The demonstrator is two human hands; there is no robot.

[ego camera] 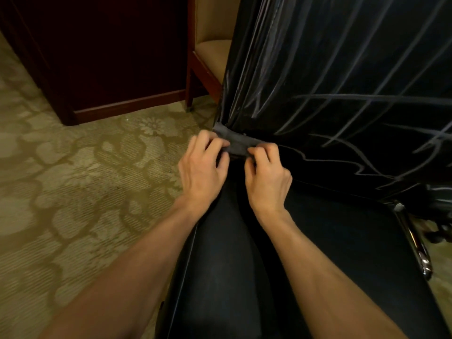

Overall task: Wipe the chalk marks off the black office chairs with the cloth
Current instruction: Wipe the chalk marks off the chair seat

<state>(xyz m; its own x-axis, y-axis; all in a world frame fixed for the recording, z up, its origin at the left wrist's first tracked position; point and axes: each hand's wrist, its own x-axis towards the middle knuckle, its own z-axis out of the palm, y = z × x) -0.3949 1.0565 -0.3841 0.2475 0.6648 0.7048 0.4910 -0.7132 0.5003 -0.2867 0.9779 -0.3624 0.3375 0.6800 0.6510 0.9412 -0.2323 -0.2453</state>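
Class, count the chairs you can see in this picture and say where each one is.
2. The black chair, scribbled with chalk, fills the right side, right by both hands. A tan wooden chair stands behind it at top centre. Others may be out of frame.

The head camera looks steeply down and forward, close over the black chair and carpet.

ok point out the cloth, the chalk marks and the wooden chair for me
cloth [238, 143], head view, on the grey strip stretched between the two hands
chalk marks [362, 96], head view, on a pale line crossing the black chair's back
wooden chair [215, 55], head view, on its tan seat cushion
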